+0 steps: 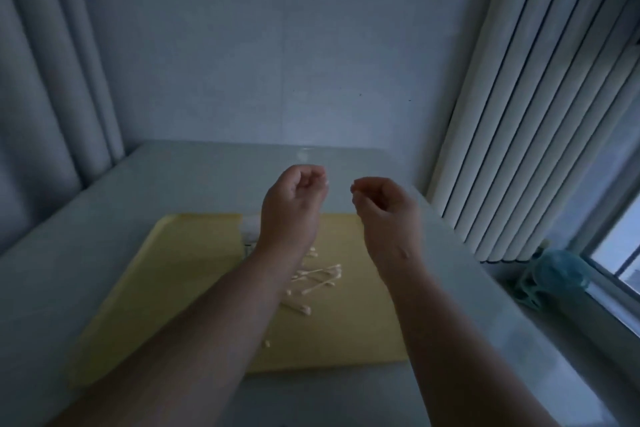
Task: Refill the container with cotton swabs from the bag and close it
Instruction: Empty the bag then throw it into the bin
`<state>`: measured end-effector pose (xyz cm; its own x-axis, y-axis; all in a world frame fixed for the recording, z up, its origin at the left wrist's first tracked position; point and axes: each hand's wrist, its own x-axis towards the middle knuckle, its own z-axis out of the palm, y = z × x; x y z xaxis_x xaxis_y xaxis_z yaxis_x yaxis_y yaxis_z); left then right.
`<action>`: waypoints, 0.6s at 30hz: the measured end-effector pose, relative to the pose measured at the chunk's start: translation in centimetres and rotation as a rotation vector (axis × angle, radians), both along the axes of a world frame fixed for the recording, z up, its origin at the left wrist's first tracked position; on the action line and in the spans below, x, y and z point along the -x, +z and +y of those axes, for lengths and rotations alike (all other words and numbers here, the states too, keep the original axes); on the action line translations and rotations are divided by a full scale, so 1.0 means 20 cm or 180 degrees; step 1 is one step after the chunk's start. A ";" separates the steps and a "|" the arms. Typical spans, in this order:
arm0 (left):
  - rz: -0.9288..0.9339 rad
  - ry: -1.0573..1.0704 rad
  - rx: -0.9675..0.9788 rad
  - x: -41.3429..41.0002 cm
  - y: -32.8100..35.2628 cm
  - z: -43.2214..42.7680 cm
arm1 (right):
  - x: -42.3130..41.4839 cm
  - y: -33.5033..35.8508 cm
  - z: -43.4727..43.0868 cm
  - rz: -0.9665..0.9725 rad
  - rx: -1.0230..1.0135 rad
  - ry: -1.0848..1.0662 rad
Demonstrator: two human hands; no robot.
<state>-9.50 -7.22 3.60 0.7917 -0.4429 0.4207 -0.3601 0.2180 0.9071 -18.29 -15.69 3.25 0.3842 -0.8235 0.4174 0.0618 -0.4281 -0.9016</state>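
Several cotton swabs (pixel 313 279) lie scattered on a yellow mat (pixel 194 270), under and between my forearms. A small pale container (pixel 250 230) shows at the mat's far edge, mostly hidden behind my left wrist. My left hand (pixel 294 201) is raised above the mat with its fingers curled into a pinch. My right hand (pixel 384 204) hangs beside it, a little apart, with its fingers pinched the same way. I see nothing clearly held in either hand. No bag can be made out in the dim light.
The mat lies on a pale tabletop (pixel 86 218) set against a plain wall. Vertical blinds (pixel 519 114) hang at the right. A teal object (pixel 550 274) sits on the windowsill at the right. Curtains (pixel 41 97) hang at the left.
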 end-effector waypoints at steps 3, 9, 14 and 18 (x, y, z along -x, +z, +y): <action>0.0071 0.0090 0.0042 -0.09 -0.02 0.07 | -0.10 -0.02 0.05 0.0051 0.0021 0.0153; 0.0137 0.0340 -0.0038 -0.24 -0.08 0.16 | -0.24 -0.07 0.11 0.0119 0.0008 0.0343; 0.0149 0.0521 -0.0051 -0.35 -0.14 0.23 | -0.32 -0.11 0.14 0.0185 0.0014 0.0440; 0.0186 0.0640 -0.0092 -0.42 -0.19 0.26 | -0.34 -0.14 0.14 0.0228 0.0012 0.0571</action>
